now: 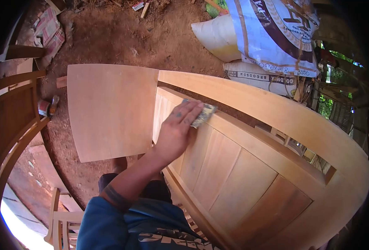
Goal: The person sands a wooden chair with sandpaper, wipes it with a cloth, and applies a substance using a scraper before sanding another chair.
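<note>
A blue sleeve (122, 221) leads up to the left hand (174, 133), which lies flat with fingers stretched, pressing a piece of sandpaper (204, 114) against the upper edge of a slatted wooden panel (234, 175). A curved rail (276, 108) runs just beyond it. A flat board (109, 110) touches the panel's left edge, and bare dirt floor (122, 37) lies open behind. Furthest away, full sacks (251, 46) are stacked.

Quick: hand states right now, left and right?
Left hand: open, fingers flat, pressing sandpaper onto the wooden panel.
Right hand: not in view.
</note>
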Demonstrator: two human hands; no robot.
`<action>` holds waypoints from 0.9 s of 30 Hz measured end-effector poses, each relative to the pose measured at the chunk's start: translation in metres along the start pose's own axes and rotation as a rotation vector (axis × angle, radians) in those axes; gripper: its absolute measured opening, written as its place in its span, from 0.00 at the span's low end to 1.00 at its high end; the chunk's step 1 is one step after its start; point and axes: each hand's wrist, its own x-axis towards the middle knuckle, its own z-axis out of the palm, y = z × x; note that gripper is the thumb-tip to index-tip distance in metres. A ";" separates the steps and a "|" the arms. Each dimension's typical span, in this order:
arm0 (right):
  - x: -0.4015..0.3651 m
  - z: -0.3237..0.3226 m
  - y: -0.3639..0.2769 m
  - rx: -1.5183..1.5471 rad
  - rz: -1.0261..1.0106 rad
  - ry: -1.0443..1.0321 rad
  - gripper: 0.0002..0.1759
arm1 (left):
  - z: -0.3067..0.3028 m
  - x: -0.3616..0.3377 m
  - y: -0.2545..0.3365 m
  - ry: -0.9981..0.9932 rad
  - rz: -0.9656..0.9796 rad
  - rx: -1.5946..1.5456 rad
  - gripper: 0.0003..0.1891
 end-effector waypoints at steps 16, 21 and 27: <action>-0.002 0.011 0.014 0.020 -0.060 0.183 0.26 | -0.001 0.002 0.007 0.034 0.014 -0.019 0.35; -0.013 0.012 0.016 0.027 -0.011 0.183 0.26 | -0.008 0.011 0.064 0.026 0.159 -0.168 0.32; -0.027 0.003 0.023 0.039 0.050 0.050 0.27 | 0.001 -0.001 0.024 0.025 0.029 -0.044 0.34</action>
